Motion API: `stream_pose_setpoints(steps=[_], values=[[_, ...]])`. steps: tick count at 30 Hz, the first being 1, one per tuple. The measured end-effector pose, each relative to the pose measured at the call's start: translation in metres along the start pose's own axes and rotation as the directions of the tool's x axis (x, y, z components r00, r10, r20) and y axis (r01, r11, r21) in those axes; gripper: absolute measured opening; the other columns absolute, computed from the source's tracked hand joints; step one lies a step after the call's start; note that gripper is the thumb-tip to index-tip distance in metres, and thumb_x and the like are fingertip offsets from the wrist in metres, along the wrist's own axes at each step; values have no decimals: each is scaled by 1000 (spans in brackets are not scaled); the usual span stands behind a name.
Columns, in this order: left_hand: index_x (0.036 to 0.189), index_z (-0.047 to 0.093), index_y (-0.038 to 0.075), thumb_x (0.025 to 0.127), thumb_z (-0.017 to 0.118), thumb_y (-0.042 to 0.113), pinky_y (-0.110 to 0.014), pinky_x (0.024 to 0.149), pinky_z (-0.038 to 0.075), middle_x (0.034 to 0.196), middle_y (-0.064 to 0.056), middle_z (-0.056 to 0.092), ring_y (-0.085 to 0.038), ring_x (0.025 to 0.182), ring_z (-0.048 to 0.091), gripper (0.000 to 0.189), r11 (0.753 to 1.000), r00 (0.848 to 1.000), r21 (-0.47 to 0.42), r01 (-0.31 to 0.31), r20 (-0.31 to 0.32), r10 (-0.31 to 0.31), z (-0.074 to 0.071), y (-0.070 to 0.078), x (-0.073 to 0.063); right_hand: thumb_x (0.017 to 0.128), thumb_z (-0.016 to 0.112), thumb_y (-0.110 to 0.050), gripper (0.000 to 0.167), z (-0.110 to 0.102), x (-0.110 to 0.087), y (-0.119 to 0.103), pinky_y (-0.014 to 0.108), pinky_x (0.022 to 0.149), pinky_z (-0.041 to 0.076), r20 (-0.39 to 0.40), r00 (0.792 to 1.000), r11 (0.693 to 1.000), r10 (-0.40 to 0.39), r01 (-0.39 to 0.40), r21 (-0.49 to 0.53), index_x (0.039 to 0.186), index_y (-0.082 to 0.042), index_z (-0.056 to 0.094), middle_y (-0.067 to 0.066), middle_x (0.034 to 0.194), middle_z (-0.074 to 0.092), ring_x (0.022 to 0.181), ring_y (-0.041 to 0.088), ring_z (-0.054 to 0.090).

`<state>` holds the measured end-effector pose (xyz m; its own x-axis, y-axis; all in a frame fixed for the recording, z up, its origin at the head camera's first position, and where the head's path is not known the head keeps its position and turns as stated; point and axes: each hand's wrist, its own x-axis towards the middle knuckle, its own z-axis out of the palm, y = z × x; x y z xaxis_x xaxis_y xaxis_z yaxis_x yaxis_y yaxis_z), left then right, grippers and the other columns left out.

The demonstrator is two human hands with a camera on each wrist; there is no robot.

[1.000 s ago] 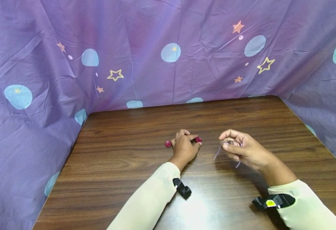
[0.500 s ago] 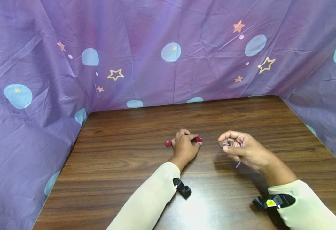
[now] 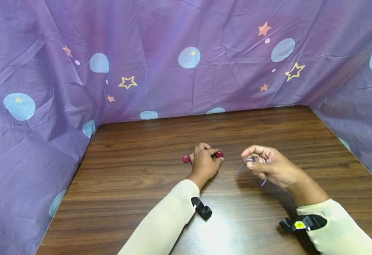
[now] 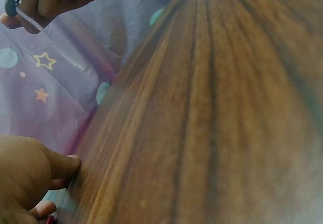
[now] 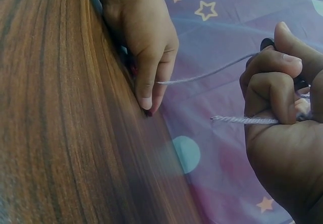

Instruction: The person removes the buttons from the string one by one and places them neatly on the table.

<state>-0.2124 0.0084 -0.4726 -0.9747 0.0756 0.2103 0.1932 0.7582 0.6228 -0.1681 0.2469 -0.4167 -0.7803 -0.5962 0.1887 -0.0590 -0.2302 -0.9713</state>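
Note:
On the table my left hand (image 3: 202, 163) pinches a dark red button (image 3: 219, 154) between thumb and index finger. A second red button (image 3: 186, 159) lies flat just left of that hand. Raised above the wood on the right, my right hand (image 3: 273, 167) holds several brown buttons (image 3: 245, 160) threaded on a lilac cord (image 3: 263, 182). One dark button (image 4: 13, 1) shows its holes in the left wrist view, with a cord end (image 4: 53, 40) trailing from it. Both loose cord ends hang free in the right wrist view; my curled fingers partly hide the stack.
The dark wood-grain table (image 3: 125, 205) spreads around both hands. A purple cloth (image 3: 160, 32) with stars and dots hangs behind and at both sides. Black straps (image 3: 201, 209) sit on the sleeves near each wrist.
The red button at my left fingertips has tilted slightly. My right fingers shifted a little on the threaded buttons, and the hanging cord end swung slightly. Both arms stay in place.

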Motion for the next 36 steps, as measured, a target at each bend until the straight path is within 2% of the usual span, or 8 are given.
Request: stream_pose_setpoints(steps=[5, 11, 18, 23, 31, 36], values=[[123, 85, 21, 90, 90, 32, -45, 104, 39, 123, -2, 66, -23, 123, 59, 35, 1000, 1000, -17, 9, 2, -9, -1, 1, 0, 104, 51, 16, 41, -1, 0, 1, 20, 50, 36, 17, 1000, 1000, -8, 8, 19, 127, -12, 71, -12, 101, 73, 67, -5, 57], [125, 84, 20, 90, 90, 32, -47, 105, 39, 125, -2, 66, -24, 124, 59, 38, 999, 1000, -28, 16, 12, -16, -2, 2, -1, 104, 52, 15, 41, 0, 0, 2, 13, 55, 45, 21, 1000, 1000, -7, 7, 4, 127, -13, 71, -12, 104, 74, 68, -6, 58], [135, 79, 17, 87, 93, 37, -48, 108, 39, 130, -3, 67, -24, 128, 59, 54, 999, 999, -30, 16, 33, -15, -3, 0, -1, 104, 53, 15, 42, 0, -1, 1, 10, 57, 47, 12, 1000, 1000, 4, -4, 4, 127, -14, 72, -12, 107, 75, 70, -6, 58], [139, 76, 17, 83, 96, 36, -47, 107, 40, 133, -5, 69, -25, 129, 61, 62, 999, 1000, -46, -5, 22, 6, -5, -1, -2, 103, 53, 16, 43, -1, 0, 1, 11, 57, 46, 16, 1000, 1000, 2, -2, 3, 128, -13, 73, -12, 107, 76, 70, -6, 59], [144, 72, 18, 78, 99, 36, -46, 109, 42, 137, -6, 70, -25, 132, 64, 74, 996, 999, -85, 6, 35, -3, -10, -1, -2, 102, 54, 17, 45, -1, 1, 2, 16, 51, 39, 22, 1000, 1000, 16, -15, -27, 126, -15, 74, -14, 93, 71, 68, -6, 56], [146, 71, 20, 78, 99, 37, -44, 111, 44, 141, -5, 69, -24, 134, 64, 76, 995, 999, -97, 17, 48, -13, -12, -2, 0, 100, 55, 18, 47, -1, -1, 1, 30, 46, 27, 10, 1000, 999, 18, -18, -40, 125, -15, 76, -15, 86, 68, 65, -5, 54]])
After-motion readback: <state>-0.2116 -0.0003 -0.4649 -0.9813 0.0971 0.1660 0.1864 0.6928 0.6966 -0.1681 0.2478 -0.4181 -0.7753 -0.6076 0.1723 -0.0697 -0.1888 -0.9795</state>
